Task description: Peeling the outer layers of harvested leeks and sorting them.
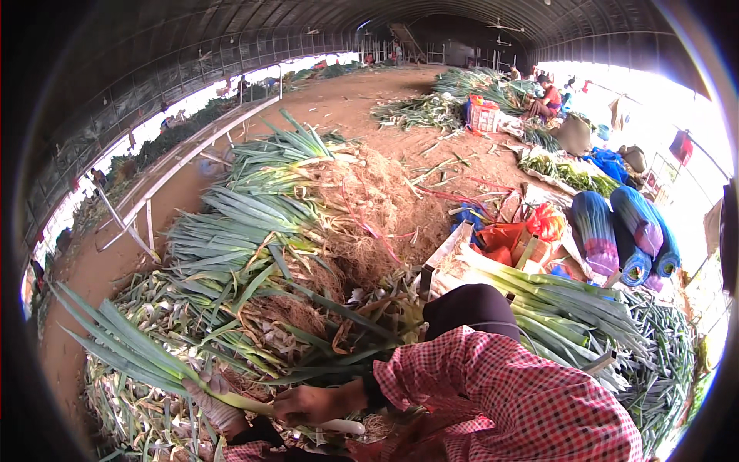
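Note:
A long leek (142, 350) lies slanted across the lower left, its green leaves fanning up to the left and its white end pointing right. My left hand (214, 399), in a pale glove, is closed around it where the leaves meet the stem. Farther down the white part, my right hand (306, 403) is bare and its fingers are curled onto the stem. Just beyond both hands lies a heap of untrimmed leeks (239, 231) with tangled brown roots (369, 204).
Stripped leaves and peelings (146, 393) cover the ground at left. Cleaned leeks (562, 304) rest in a wooden frame at my right, near wrapped blue bundles (635, 219). A metal rack (185, 162) stands at far left. Another person (548, 100) sits beside a red crate (483, 115).

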`<action>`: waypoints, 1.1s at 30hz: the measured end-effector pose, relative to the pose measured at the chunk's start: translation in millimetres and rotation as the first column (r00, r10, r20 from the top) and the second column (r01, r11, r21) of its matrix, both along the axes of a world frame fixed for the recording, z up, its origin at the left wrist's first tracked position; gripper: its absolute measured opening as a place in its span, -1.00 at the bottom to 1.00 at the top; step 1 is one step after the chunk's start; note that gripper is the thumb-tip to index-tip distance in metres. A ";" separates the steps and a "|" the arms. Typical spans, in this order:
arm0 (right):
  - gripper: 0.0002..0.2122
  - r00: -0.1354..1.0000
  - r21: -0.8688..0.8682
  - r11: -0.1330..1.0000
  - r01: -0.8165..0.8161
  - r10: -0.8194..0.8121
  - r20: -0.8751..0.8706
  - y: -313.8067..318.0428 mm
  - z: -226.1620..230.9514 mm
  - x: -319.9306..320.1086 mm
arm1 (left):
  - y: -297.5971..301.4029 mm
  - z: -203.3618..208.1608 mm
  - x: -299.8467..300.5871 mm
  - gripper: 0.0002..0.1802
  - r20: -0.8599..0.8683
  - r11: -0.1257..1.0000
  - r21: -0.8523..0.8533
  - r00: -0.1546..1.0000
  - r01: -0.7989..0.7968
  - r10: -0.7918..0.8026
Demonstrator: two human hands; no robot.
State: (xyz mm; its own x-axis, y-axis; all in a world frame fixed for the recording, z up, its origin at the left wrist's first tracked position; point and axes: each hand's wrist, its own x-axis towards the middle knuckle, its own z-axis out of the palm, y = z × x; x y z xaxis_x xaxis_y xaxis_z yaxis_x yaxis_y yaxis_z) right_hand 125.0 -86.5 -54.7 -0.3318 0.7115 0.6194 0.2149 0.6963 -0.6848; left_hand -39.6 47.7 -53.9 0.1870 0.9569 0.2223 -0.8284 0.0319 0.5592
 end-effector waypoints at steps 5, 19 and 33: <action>-0.86 0.966 -0.253 0.953 -0.165 0.105 -0.236 -9.8 -25.0 0.8 | -22.3 26.4 14.8 -0.58 -0.119 0.955 -0.183 0.969 -0.235 0.216; -0.57 0.738 -0.311 0.842 0.441 -0.142 0.660 -72.1 -102.1 84.8 | -20.0 39.0 -8.8 -0.50 -0.270 0.760 -0.013 0.735 -0.649 0.623; -0.61 0.786 0.171 0.786 0.594 -0.613 0.082 15.2 -31.8 12.7 | -29.0 27.6 14.2 -0.50 0.061 0.977 0.214 0.998 0.015 -0.029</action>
State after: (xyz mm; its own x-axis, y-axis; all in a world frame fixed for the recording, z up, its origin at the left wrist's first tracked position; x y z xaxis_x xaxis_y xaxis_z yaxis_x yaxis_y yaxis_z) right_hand 137.7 -71.3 -86.6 0.0573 0.7088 0.7031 0.6986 0.4746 -0.5354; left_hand -25.4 18.7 -26.2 0.1863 0.8817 0.4334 -0.8628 -0.0642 0.5014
